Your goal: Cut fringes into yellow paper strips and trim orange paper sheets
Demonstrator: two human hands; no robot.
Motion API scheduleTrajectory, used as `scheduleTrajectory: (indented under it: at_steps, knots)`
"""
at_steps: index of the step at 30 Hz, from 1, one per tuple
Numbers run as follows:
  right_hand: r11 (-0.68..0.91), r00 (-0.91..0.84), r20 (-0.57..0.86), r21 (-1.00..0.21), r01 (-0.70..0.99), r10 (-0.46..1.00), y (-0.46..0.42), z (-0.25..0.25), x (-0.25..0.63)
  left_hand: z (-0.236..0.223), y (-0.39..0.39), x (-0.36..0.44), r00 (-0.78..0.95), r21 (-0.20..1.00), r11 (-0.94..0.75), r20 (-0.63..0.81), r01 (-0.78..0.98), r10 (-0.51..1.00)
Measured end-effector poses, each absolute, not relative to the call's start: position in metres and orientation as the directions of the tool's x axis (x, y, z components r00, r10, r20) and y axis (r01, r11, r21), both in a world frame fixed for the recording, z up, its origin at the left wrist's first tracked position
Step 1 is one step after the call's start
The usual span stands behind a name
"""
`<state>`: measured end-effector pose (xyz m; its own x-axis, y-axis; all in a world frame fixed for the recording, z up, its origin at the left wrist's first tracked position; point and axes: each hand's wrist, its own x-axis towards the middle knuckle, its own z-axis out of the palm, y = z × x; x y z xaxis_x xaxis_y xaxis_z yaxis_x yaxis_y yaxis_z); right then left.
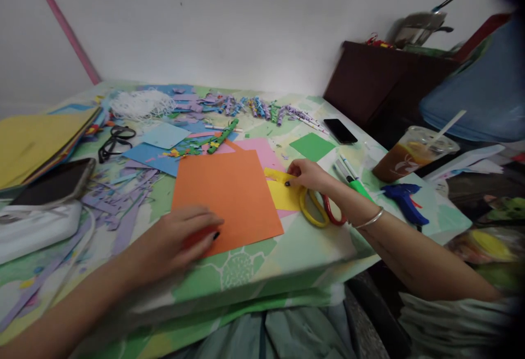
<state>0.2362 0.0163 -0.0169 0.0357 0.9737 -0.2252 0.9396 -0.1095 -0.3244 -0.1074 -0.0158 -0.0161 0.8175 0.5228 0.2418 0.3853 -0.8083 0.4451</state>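
A large orange sheet of paper (227,195) lies near the front of the table. My left hand (184,238) rests over its front left corner, fingers stretched out and thumb apart from them. To the right of the sheet, my right hand (307,175) pinches a narrow yellow paper strip (276,175) between thumb and fingers. Under that strip sits a yellow paper piece (283,196), partly covered by the orange sheet, over pink paper (258,151). Scissors (314,209) with yellow and red handles lie below my right wrist, their blades hidden.
Paper scraps (118,200), glasses (117,143) and a phone (55,184) are at left. Rolled paper curls (258,107) line the back. A blue glue gun (404,203), a plastic cup with a drink (410,154), markers (348,173) and another phone (340,131) stand or lie at right.
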Motion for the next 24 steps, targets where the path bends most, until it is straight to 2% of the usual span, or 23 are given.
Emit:
scheduleTrajectory:
  at_steps: [3, 7, 11, 15, 19, 24]
  knots:
    - [-0.119, 0.033, -0.22, -0.391, 0.912, 0.975, 0.016, -0.018, 0.236, -0.013, 0.012, -0.086, 0.775, 0.622, -0.664, 0.14, 0.416, 0.616]
    - [-0.102, 0.031, -0.147, -0.508, 0.856, 0.989, 0.011, -0.013, 0.233, -0.019, 0.039, -0.066, 0.724, 0.704, -0.571, 0.117, 0.422, 0.679]
    - [0.007, -0.021, -0.014, -0.668, 0.744, 1.0, -0.014, 0.004, 0.229, -0.03, 0.046, -0.067, 0.67, 0.799, -0.436, 0.058, 0.413, 0.741]
    - [0.076, -0.212, -0.063, -0.804, 0.59, 0.975, -0.048, 0.016, 0.213, -0.032, 0.043, -0.07, 0.683, 0.839, -0.379, 0.013, 0.39, 0.73]
    - [0.073, -0.372, -0.158, -0.842, 0.535, 0.915, -0.066, 0.008, 0.188, -0.028, 0.041, -0.068, 0.723, 0.818, -0.409, -0.011, 0.403, 0.69]
    - [0.084, -0.318, -0.151, -0.782, 0.618, 0.936, -0.069, -0.01, 0.171, -0.027, 0.04, -0.07, 0.799, 0.809, -0.459, -0.021, 0.367, 0.602]
